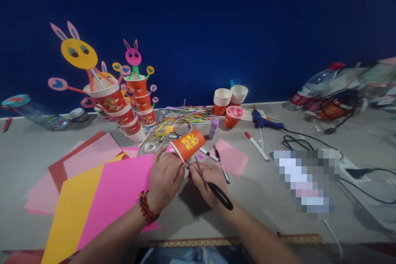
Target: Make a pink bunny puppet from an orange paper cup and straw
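Note:
An orange-red paper cup (191, 143) with yellow lettering lies tilted in my left hand (165, 177), its white rim facing down-left. Fingers of that hand wrap round the rim side. My right hand (212, 181) is closed on a pair of scissors with a black handle (220, 196); their blades point up beside the cup. The fingertips of both hands nearly meet at the cup's rim, and what lies between them is too small to make out. Just right of the right hand is a black pen (221, 165), near a pink paper square (232, 157).
Stacked-cup rabbit figures (116, 103) stand at the back left. Coloured paper sheets (114, 198) spread at the left. Behind the hands are straws (192, 112), a cup of pink pieces (234, 116) and a purple glue stick (213, 128). A blue glue gun (266, 121) and cables lie right.

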Tool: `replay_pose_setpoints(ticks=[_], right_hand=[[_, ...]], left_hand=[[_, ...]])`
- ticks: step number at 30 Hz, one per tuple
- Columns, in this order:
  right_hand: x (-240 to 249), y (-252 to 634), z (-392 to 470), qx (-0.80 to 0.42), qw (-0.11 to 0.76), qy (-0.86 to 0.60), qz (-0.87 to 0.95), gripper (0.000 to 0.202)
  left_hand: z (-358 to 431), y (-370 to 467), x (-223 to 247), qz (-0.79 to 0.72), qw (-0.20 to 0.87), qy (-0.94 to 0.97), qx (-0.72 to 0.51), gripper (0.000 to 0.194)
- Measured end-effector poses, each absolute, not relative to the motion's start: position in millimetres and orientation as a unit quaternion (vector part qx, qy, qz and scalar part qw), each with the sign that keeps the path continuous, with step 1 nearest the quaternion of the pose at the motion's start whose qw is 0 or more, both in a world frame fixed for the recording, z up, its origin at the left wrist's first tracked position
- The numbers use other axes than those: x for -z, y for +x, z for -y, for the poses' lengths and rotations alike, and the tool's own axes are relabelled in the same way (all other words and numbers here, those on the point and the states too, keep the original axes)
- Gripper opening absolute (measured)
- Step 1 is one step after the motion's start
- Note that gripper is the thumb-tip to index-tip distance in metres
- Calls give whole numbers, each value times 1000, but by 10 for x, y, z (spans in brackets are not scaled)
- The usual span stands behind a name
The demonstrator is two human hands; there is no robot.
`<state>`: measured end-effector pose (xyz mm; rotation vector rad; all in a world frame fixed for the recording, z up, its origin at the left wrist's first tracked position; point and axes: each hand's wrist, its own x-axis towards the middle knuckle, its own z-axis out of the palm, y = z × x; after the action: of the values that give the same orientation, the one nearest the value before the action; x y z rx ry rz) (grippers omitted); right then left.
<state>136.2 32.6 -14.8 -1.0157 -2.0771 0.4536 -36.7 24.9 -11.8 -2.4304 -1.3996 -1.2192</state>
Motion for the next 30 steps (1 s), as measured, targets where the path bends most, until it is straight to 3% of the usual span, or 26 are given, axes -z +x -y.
replay_pose_setpoints(ticks=[4, 10, 16, 24, 30], right_hand=[[116, 1367, -315, -217, 359, -418, 805, 41], [253, 1376, -399, -70, 351, -392, 847, 30], [315, 1413, -473, -6, 342, -363, 867, 25], [204, 1378, -389, -137, 345, -428, 824, 46], [144, 1340, -345, -352, 370, -450, 733, 50]], left_hand=[[-231, -368, 105, 460, 62, -805, 369, 13], [-255, -365, 134, 461, 20, -799, 387, 14], [-272, -392, 121, 452, -45, -805, 381, 15], [-241, -345, 86, 453, -8, -793, 408, 15], [-247, -316, 99, 445, 4, -793, 416, 15]])
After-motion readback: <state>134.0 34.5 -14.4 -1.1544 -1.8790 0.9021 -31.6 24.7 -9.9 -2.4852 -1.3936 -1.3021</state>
